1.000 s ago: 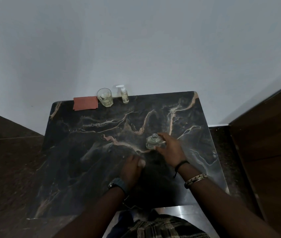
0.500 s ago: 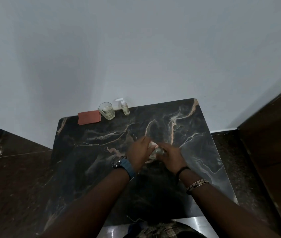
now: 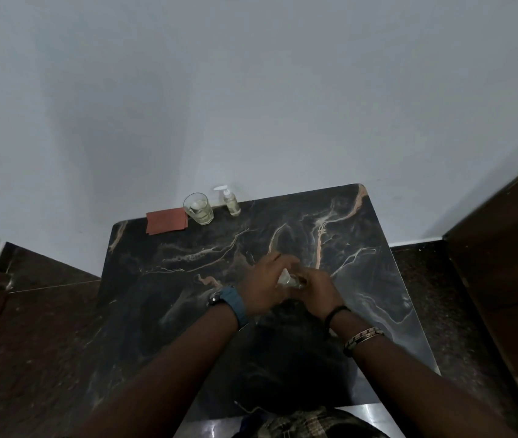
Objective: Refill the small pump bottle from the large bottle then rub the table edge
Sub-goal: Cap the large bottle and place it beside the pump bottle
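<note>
A clear large bottle [image 3: 288, 277] stands near the middle of the dark marble table [image 3: 362, 248], mostly hidden by both hands. My left hand [image 3: 262, 284] wraps its top from the left. My right hand [image 3: 317, 287] grips its body from the right. The small pump bottle [image 3: 231, 202], with a white pump and pale liquid, stands untouched at the table's far edge by the wall.
A drinking glass [image 3: 199, 209] with pale liquid stands left of the pump bottle. A reddish-brown folded sheet [image 3: 166, 220] lies at the far left corner. A dark wooden panel [image 3: 504, 263] rises on the right. Dark floor surrounds the table.
My left hand has moved from the near table surface up onto the top of the large bottle. The right hand stays on the bottle. The camera has tilted slightly.
</note>
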